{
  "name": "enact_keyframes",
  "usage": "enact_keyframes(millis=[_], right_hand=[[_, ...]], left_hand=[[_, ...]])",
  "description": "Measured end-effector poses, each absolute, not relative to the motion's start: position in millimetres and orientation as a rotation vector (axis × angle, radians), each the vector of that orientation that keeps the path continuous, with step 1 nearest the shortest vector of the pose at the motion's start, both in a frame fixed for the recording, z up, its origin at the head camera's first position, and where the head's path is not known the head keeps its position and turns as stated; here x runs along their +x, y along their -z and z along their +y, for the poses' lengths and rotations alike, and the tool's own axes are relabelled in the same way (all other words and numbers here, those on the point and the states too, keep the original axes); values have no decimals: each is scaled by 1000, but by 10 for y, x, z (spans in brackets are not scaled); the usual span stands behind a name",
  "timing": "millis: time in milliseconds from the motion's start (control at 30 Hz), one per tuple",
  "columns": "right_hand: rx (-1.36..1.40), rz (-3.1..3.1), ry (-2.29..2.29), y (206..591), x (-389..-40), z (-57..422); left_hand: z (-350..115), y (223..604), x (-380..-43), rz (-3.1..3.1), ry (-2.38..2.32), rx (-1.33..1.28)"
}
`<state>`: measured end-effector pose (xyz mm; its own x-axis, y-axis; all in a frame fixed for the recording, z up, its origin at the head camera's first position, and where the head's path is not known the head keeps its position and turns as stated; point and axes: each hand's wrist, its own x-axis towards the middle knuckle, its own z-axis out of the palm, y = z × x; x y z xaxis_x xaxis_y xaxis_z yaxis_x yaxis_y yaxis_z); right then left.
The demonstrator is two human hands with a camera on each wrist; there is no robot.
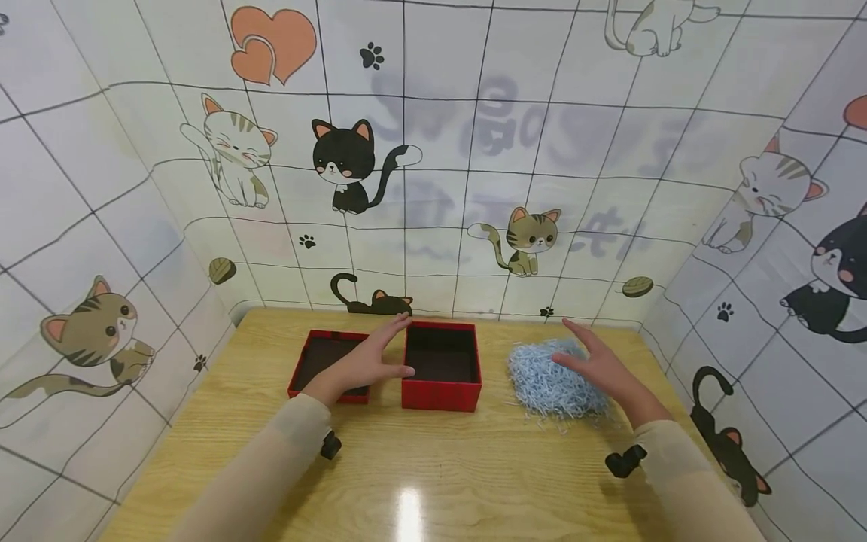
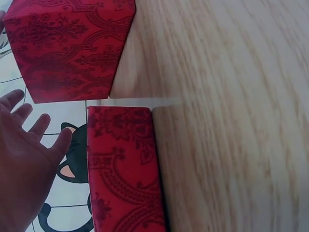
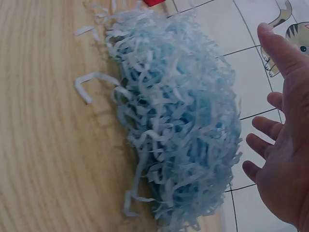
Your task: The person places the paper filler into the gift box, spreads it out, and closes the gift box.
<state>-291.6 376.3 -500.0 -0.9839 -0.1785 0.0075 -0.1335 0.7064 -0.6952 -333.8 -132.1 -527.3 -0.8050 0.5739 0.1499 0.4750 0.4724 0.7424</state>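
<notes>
A red patterned box (image 1: 442, 396) with a dark inside stands upright in the middle of the table, its top uncovered. Left of it lies the shallower red lid (image 1: 329, 333), dark inside facing up. My left hand (image 1: 366, 361) hovers over the lid's right side, fingers spread and the thumb near the box's left wall; nothing is in it. On the right sits a loose heap of pale blue shredded paper (image 1: 552, 384). Above its right part is my right hand (image 1: 603, 369), empty, thumb and fingers apart. In the right wrist view the fingers (image 3: 268, 128) extend beside the heap.
The wooden table (image 1: 420, 467) carries all of these. White tiled covering with cartoon cats (image 1: 344, 162) rises at the back and both sides. Stray paper strips (image 3: 94, 77) lie around the heap. Each wrist wears a small black camera (image 1: 625, 461).
</notes>
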Motion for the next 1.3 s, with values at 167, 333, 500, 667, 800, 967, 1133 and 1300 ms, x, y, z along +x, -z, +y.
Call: enact_keyframes(millis=[167,333,500,667,800,967,1133,1300], right_hand=[[-296,2847,1106,5152,-2912,3770],[-285,2821,1118,5307,-2909,3779],[-263,2799,1107,5461,-2923,3803],[-296,2830,1078,5610,-2964,3842],[-305,2846,1084,5676,-2983,3851],[-296,2850,1074,5688,-2995,3855],[-264,2844,1081,5700,-2992,3860],[-240,2841,1096,5708,-2984,3855]], left_hand=[[-1301,5301,-3335,2582,-1214,904],[-1304,5299,-3335,2590,-1193,914],[-1312,5301,-3344,2594,-1161,945],[-1320,5323,-3359,2597,-1138,948],[-1324,5325,-3362,2593,-1139,941],[-1325,5300,-3357,2589,-1142,923],[-1326,5293,-3353,2596,-1135,913],[-1334,5308,-3359,2596,-1144,906]])
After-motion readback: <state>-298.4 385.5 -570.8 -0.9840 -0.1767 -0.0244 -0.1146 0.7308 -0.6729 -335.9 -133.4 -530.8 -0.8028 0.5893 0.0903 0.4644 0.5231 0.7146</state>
